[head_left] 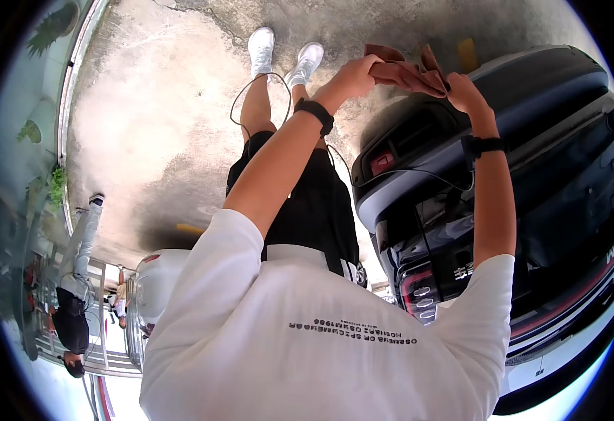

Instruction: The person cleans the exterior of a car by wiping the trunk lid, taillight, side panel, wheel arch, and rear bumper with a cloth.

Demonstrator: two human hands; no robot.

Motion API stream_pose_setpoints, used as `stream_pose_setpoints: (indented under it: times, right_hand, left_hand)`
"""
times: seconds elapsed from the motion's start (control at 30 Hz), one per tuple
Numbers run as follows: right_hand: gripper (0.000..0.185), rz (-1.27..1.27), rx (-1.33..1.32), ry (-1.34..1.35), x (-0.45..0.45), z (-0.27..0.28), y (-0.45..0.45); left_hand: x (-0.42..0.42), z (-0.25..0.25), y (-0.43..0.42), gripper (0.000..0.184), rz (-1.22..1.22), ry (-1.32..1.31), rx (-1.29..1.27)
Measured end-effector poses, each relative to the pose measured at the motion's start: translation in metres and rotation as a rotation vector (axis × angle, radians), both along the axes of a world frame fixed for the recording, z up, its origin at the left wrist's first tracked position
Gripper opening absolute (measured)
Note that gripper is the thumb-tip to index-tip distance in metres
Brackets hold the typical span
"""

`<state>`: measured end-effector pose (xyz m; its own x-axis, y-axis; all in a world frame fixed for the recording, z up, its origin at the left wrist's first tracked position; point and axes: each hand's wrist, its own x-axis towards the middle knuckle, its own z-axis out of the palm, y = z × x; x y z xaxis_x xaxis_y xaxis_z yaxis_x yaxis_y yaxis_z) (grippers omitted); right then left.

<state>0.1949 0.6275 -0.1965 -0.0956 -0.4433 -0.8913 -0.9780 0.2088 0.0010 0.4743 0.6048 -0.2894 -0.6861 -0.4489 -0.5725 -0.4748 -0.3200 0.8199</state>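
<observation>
A folded brown cloth (409, 76) is stretched between my two hands, over the concrete floor beside a black car. My left hand (355, 77) closes around its left end. At the other end, my right hand (467, 95) grips the cloth with the fingers curled in. Part of each hand's fingers is hidden by the cloth and the hand itself. The car's rear bumper (524, 91) lies just below and to the right of my right hand. Black bands with thin cables circle both my wrists.
The black car's tail light (419, 298) and rear body fill the right side. A white car (156, 281) stands at the lower left. One person in a dark top (74, 323) is at the far left, and another person (120, 302) is farther off. Plants (58, 184) line the left edge.
</observation>
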Motion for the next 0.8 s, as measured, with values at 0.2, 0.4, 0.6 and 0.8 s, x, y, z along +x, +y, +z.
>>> stream_pose_setpoints:
  times: [0.2, 0.4, 0.6, 0.8]
  right_hand:
    - [0.034, -0.698, -0.295, 0.169, 0.011, 0.078, 0.018]
    - [0.021, -0.740, -0.182, -0.129, 0.153, 0.078, 0.120]
    - [0.022, -1.019, -0.286, -0.293, 0.156, 0.106, 0.140]
    - [0.041, -0.746, -0.892, 0.380, 0.070, 0.080, 0.153]
  left_hand:
    - [0.002, 0.040, 0.003, 0.062, 0.076, 0.034, 0.631]
    - [-0.021, 0.061, 0.065, 0.076, 0.036, 0.186, 1.301]
    - [-0.017, 0.043, 0.129, 0.061, -0.060, 0.144, 1.017]
    - [-0.081, 0.035, 0.134, 0.055, 0.230, 0.188, 0.695]
